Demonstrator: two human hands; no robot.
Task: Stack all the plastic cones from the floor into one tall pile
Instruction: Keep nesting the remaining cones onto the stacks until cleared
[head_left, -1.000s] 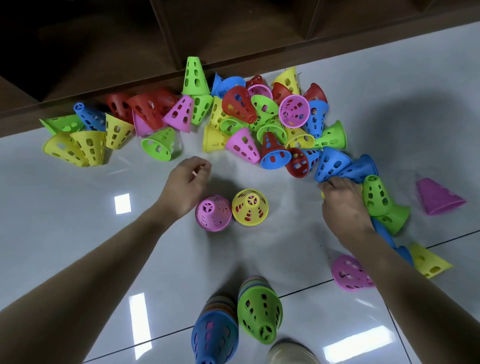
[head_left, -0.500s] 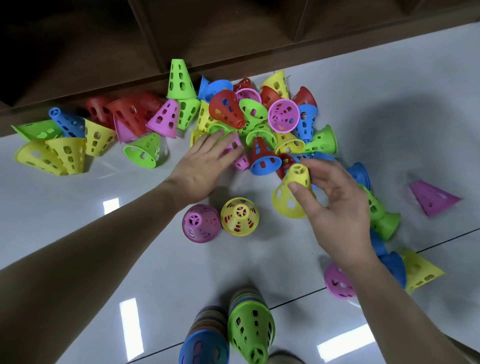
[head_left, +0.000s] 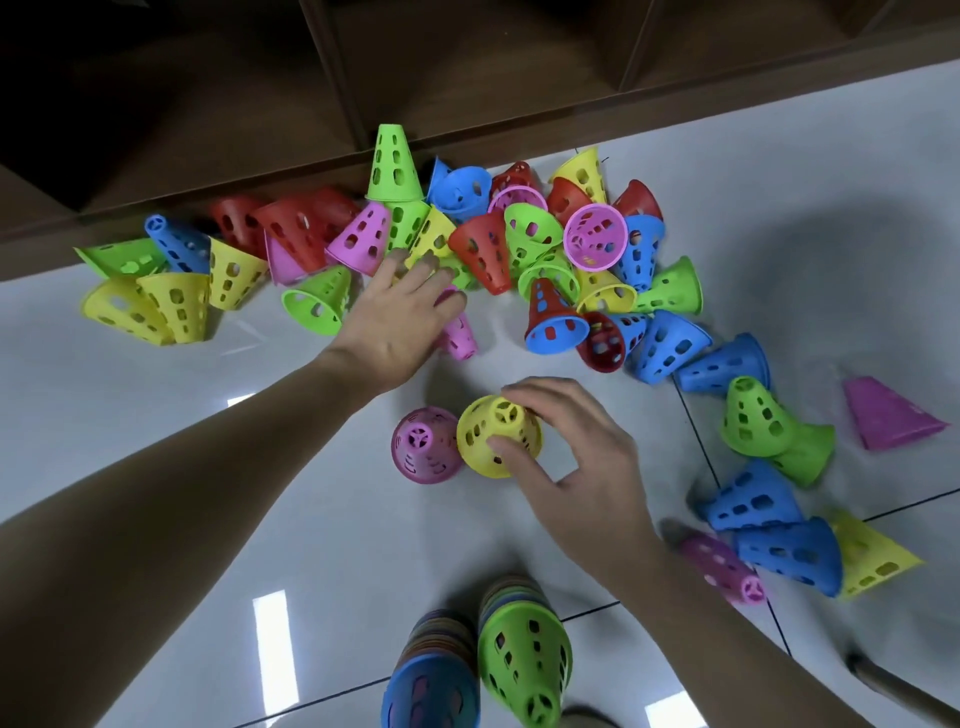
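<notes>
Many perforated plastic cones in red, blue, green, yellow and pink lie heaped on the pale floor along the shelf base. My left hand (head_left: 402, 312) reaches into the heap with fingers spread and lies over a toppled pink cone (head_left: 460, 335); its grip is hidden. My right hand (head_left: 566, 452) pinches a yellow cone (head_left: 493, 436) set on the upright yellow stack, thumb on its near side and fingers at its top. A pink upright cone (head_left: 423, 449) stands just left of it. Two tall stacks, one topped blue (head_left: 431, 686) and one topped green (head_left: 524, 665), rise at the bottom edge.
A dark wooden shelf unit (head_left: 467, 104) runs along the back. Loose blue, green, yellow and pink cones (head_left: 758, 501) lie scattered at the right. A lone pink cone (head_left: 883, 413) lies at the far right. Yellow and green cones (head_left: 156, 301) sit at the left.
My right hand carried a yellow cone down and left onto the upright yellow one. My left hand reached farther into the heap, over the toppled pink cone.
</notes>
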